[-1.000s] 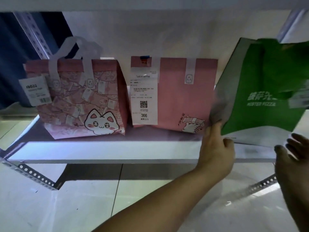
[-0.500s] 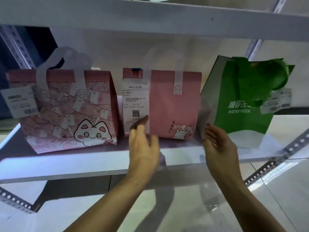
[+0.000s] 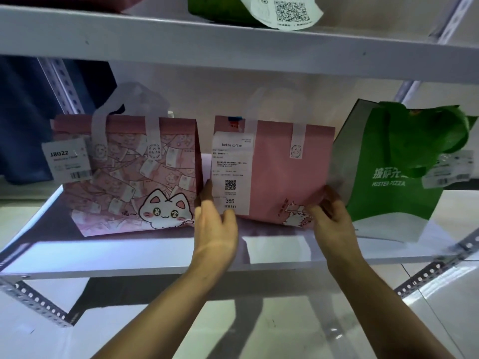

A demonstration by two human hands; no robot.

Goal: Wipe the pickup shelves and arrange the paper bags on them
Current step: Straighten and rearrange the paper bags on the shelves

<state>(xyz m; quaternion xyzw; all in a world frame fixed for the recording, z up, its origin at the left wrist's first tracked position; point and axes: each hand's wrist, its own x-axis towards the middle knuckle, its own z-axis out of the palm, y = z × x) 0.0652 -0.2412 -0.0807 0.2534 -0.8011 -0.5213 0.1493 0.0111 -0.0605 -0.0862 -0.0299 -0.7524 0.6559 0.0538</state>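
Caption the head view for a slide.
Both hands, left hand and right hand, hold the plain pink bag by its lower corners on the shelf.

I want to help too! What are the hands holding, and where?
Both hands hold the middle pink bag by its lower side edges.

The lower corners of the plain pink bag [image 3: 280, 174] are covered by the left hand [image 3: 216, 224] and right hand [image 3: 330, 220]. The upper green bag [image 3: 220, 9] is cut off by the top edge. Small print on the receipt [image 3: 231, 172] cannot be read.
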